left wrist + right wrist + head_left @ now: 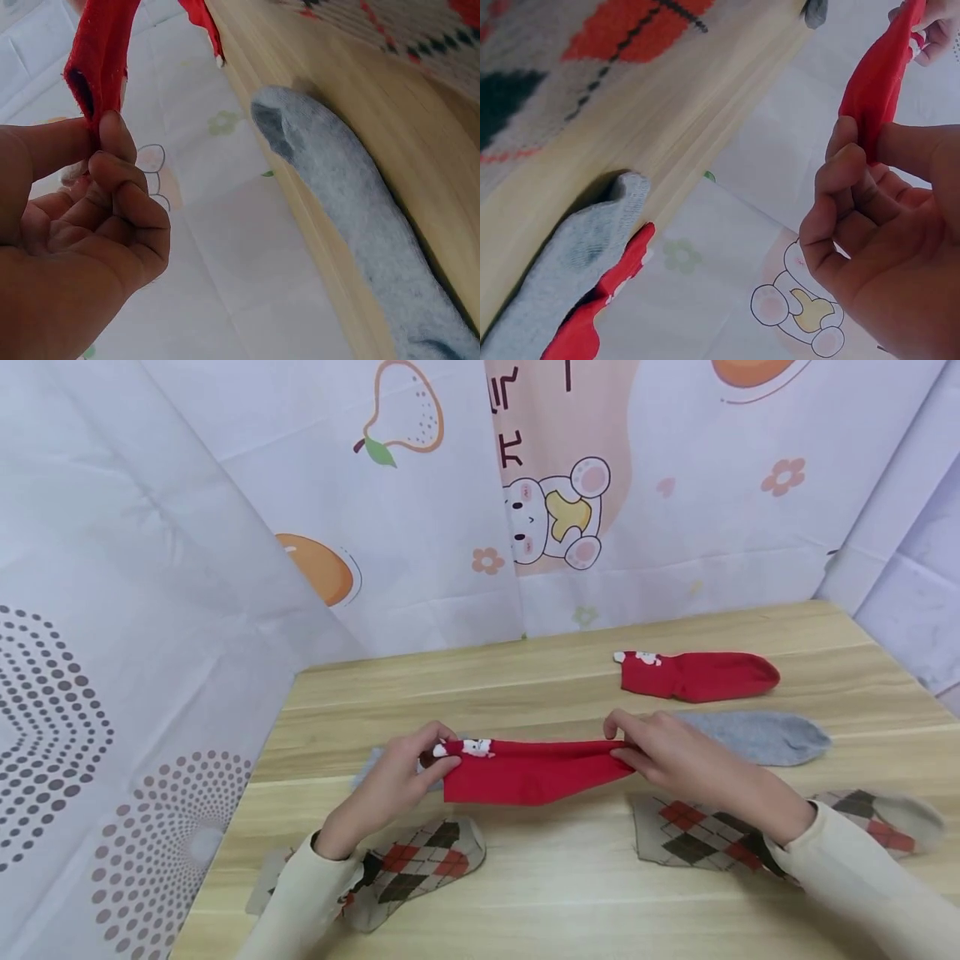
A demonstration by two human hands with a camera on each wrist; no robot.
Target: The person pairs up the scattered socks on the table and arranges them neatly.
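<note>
A red sock (532, 770) with a white figure at its cuff is stretched between the two hands above the table. The left hand (405, 768) pinches the cuff end between thumb and index finger; the cuff's opening shows in the left wrist view. At the other end the right hand (675, 756) pinches the toe. Another red sock (701, 677) lies flat at the back right. Two grey socks lie behind the hands: one grey sock (765, 737) beyond the right hand, the other grey sock (337, 172) largely hidden by the left hand in the head view.
Two argyle socks lie nearer the front: one argyle sock (427, 864) by the left sleeve, the other argyle sock (697, 835) partly covered by the right forearm. The wooden table (555, 885) meets a printed white curtain (420, 568) at the back and left.
</note>
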